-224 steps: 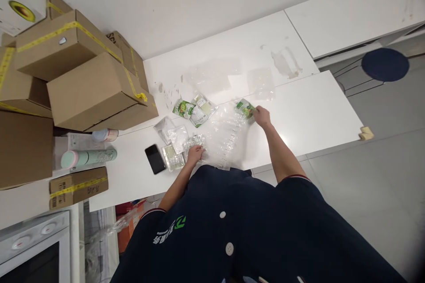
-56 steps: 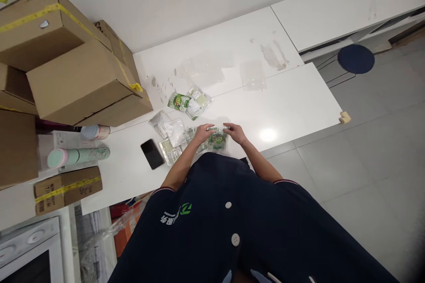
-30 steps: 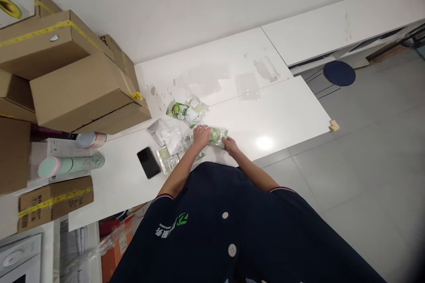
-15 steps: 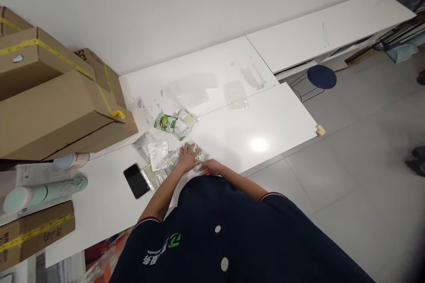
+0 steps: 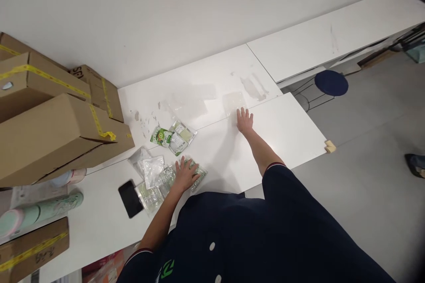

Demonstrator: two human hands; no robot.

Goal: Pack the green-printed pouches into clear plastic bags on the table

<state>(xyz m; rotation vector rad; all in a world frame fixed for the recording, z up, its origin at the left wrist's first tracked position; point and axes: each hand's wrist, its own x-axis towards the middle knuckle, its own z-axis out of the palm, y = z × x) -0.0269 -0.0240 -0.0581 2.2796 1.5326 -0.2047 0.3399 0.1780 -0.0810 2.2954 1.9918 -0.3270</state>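
The wrapped packet (image 5: 201, 177), greenish under shiny clear film, lies flat on the white worktop (image 5: 245, 166) beneath the left hand (image 5: 186, 174), which is open with its fingers spread across it; the packet's right side shows past the fingers. The right hand (image 5: 245, 120) is open too, fingers extended, well apart from the packet and farther from the body, its fingertips at the near right corner of a clear plastic sheet (image 5: 232, 99); whether they touch it cannot be told. The packet lies close to the worktop's near edge, just ahead of the dark shirt (image 5: 232, 221). Open surface stretches between the hands and on rightward to the end edge, where a pale corner guard (image 5: 330, 146) sits; past that edge stands a blue stool (image 5: 331, 82) on the floor. On the left side room is tighter: a second wrapped packet (image 5: 166, 180) lies just beside the left hand, then a silvery pouch (image 5: 153, 170) and a black phone (image 5: 130, 199). Beyond the left hand, a green printed pouch (image 5: 161, 136) overlaps a paler pouch (image 5: 179, 142). Cardboard boxes (image 5: 49, 137) stacked against the wall block the far left, with a mint-green bottle (image 5: 40, 212) and a small taped carton (image 5: 36, 241) nearer the body.
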